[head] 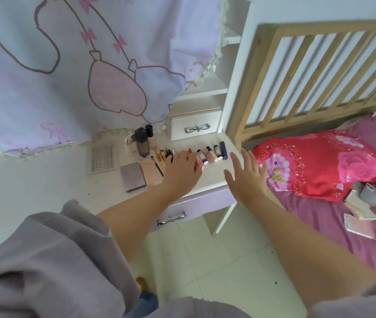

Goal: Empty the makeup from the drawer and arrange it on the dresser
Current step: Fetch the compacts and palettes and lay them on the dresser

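While both hands hover open, two palettes point(141, 177) lie side by side.

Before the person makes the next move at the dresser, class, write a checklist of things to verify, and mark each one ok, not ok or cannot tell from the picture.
1. Lilac drawer under the dresser top shut: ok.
2. Small tubes laid side by side in a row: ok.
3. Right hand free to pick something up, fingers spread, holding nothing: ok.
4. Left hand holding nothing: it lies flat over the row's left end; what is under the palm: cannot tell.
5. Two flat palettes set side by side near the front edge: ok.
6. Drawer fully emptied: cannot tell, it is closed.
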The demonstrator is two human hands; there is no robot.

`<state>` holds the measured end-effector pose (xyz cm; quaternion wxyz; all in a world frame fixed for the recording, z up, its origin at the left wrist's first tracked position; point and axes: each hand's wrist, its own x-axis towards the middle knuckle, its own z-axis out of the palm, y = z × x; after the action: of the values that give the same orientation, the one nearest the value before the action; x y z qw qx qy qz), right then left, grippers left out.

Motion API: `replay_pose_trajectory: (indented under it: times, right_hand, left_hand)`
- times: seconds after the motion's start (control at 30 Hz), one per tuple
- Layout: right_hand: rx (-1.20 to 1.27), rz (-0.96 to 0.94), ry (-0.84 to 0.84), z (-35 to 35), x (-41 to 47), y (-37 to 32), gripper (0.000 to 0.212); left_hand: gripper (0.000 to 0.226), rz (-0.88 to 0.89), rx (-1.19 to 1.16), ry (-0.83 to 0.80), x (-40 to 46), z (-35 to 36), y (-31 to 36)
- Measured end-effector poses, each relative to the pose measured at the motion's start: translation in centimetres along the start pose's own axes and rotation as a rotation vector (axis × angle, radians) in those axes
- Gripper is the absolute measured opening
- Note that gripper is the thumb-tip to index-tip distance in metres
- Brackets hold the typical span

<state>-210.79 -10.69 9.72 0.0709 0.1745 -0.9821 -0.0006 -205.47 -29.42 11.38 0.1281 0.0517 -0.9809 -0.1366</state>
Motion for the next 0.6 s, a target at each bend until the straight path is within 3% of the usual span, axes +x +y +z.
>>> replay_pose_trajectory:
  times: [0.23, 0.47, 0.6]
  right_hand:
    - [-0.113, 0.253, -0.090, 0.9, -7.2, 2.8, 0.062]
    - [-0.132, 0.711, -0.152, 0.9, -18.0, 1.0, 0.063]
    - [-0.054, 0.981, -0.158, 0.6, -25.6, -3.4, 0.061]
  left_hand:
    - [0.061, 0.356, 0.198, -0.011, -0.5, 3.3, 2.3]
    - [0.061, 0.748, 0.064, -0.114, -2.1, 4.9, 5.4]
    - [0.068, 0.924, 0.030, -0.276, -6.8, 5.7, 7.9]
